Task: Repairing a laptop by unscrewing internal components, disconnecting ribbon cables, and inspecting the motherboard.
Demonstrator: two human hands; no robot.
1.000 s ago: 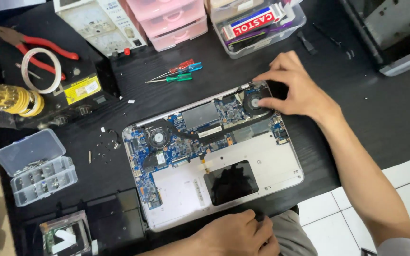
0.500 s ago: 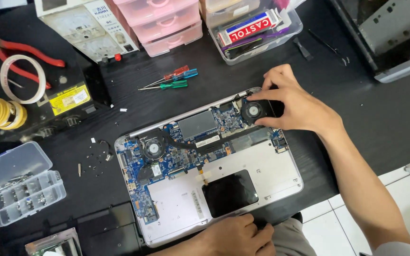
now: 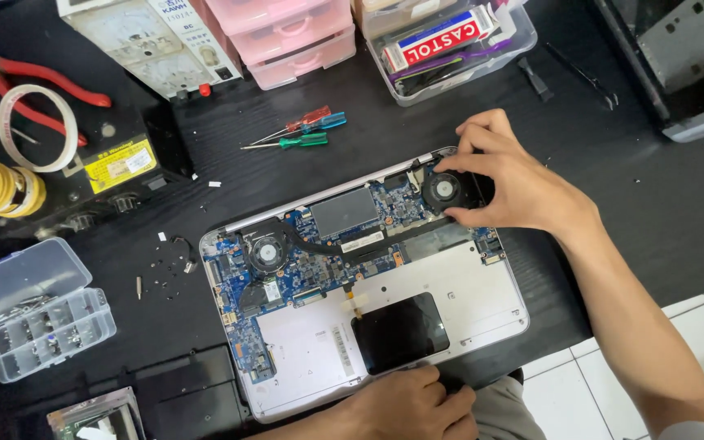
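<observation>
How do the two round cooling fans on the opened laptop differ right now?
The right round black cooling fan sits at the board's top right corner, pinched by the right hand; the left round black cooling fan sits lower, near the left edge, untouched. A dark heat pipe reaches the left fan. Both are round, with pale hubs.

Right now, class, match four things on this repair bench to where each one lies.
Things:
1. right hand
2. left hand
3. screwdrivers
4. clear parts box

Places:
A. left of the laptop
B. on the laptop's near edge
C. behind the laptop
D. on the right-side fan

Pairs: 1-D, 2-B, 3-C, 4-A
</observation>
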